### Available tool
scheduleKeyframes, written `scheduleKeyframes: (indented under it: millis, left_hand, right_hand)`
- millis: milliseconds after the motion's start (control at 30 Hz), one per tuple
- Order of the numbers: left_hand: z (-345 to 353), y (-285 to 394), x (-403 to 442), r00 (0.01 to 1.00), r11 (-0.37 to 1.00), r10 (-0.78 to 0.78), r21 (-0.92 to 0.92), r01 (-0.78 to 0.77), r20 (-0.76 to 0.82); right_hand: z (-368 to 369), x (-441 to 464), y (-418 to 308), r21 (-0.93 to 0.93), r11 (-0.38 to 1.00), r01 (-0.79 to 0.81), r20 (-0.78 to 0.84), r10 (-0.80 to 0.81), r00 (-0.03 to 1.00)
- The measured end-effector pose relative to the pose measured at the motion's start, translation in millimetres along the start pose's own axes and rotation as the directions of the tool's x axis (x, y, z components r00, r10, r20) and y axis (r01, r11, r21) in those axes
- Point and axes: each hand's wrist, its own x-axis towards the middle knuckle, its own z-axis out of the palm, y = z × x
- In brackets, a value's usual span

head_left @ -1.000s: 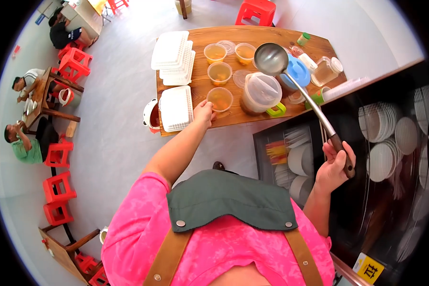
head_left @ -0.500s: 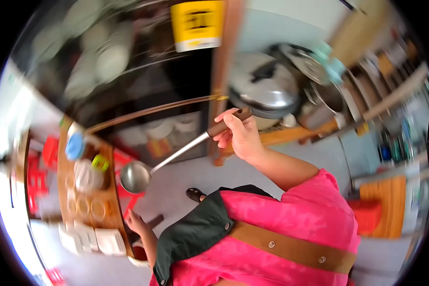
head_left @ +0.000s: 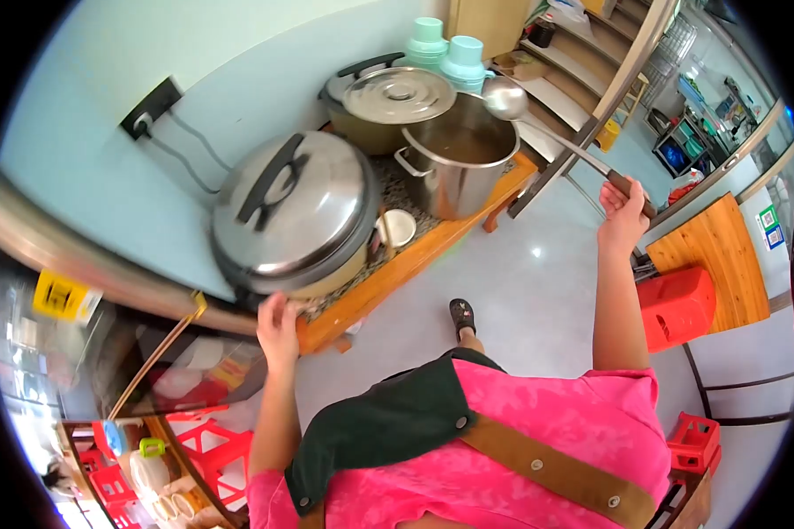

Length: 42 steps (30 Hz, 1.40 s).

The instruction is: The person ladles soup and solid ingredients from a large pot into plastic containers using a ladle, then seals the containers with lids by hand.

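Observation:
My right hand (head_left: 624,212) is closed round the brown handle of a metal ladle (head_left: 563,141), held out to the right. The ladle's bowl hangs near the far rim of an open steel pot (head_left: 454,181) with brownish liquid inside; whether they touch I cannot tell. Near the front of a large electric pan (head_left: 295,207) with a domed steel lid, my left hand (head_left: 278,331) has loosely bent fingers and nothing visible in them. Behind stands another pot with a steel lid (head_left: 399,94). A small white bowl (head_left: 397,227) sits between the pan and the open pot.
The pots stand on a wooden-edged counter (head_left: 415,264) with a speckled top. Mint-green containers (head_left: 465,60) are at its back, beside stairs (head_left: 560,75). A red stool (head_left: 677,307) and wooden table (head_left: 723,260) stand right. A glass-fronted cabinet (head_left: 194,353) is on the left.
My view has turned right, from the cabinet to the pots. The ladle has swung from the left to beside the open pot. My left hand has come up near the electric pan.

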Motion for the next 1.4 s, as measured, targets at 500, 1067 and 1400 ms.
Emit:
scheduleKeyframes:
  millis: [500, 1067, 1400]
  left_hand:
    - [434, 61, 399, 0.985, 0.466, -0.081, 0.880, -0.096, 0.151]
    - [438, 89, 398, 0.960, 0.619, -0.184, 0.784, -0.055, 0.212]
    - [467, 137, 279, 0.795, 0.701, -0.147, 0.629, -0.336, 0.589]
  right_hand:
    - [-46, 267, 320, -0.257, 0.855, -0.450, -0.107, 0.438, 0.893]
    - [-116, 254, 377, -0.176, 0.409, -0.896, -0.003, 0.909, 0.416]
    - [-167, 206, 373, -0.502, 0.113, -0.858, -0.115, 0.974, 0.196]
